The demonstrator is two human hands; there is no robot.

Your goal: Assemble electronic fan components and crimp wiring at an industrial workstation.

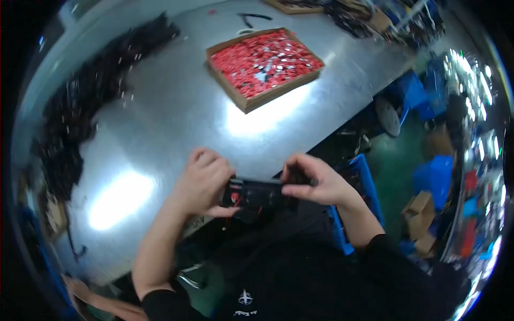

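Between my two hands is a black rectangular plastic housing (pixel 261 193) with a small red part and thin red wires at its left end. My left hand (pixel 206 179) grips the left end, thumb below and fingers curled over the top. At the other end my right hand (pixel 313 181) pinches the housing between thumb and fingers. It is held just off the near edge of the metal table, in front of my body. Blur hides the finer details of the housing.
On the table (pixel 166 107) stands a shallow cardboard box (pixel 251 101) full of small red pieces. Dark parts (pixel 101 91) are heaped along the left side. Black-handled pliers (pixel 254 18) lie at the back. A blue crate (pixel 369 187) stands at my right; another person's arm (pixel 107 304) shows lower left.
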